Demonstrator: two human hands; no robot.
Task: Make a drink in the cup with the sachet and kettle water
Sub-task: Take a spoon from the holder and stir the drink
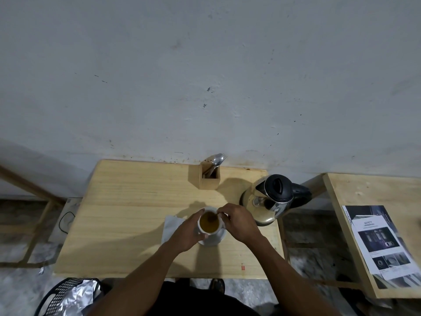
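Note:
A white cup (209,231) full of brown liquid stands on a white saucer (216,240) on the wooden table (127,213). My left hand (186,233) wraps around the cup's left side. My right hand (239,221) pinches the handle of a spoon (215,217) whose bowl dips into the drink. A steel kettle (270,199) with a black lid stands just right of the cup. No sachet can be seen.
A white napkin (170,225) lies left of the saucer. A wooden cutlery holder (209,176) with spoons stands at the table's back. A second table (355,201) on the right bears a printed sheet (382,242). A black basket (61,293) with foil sits on the floor.

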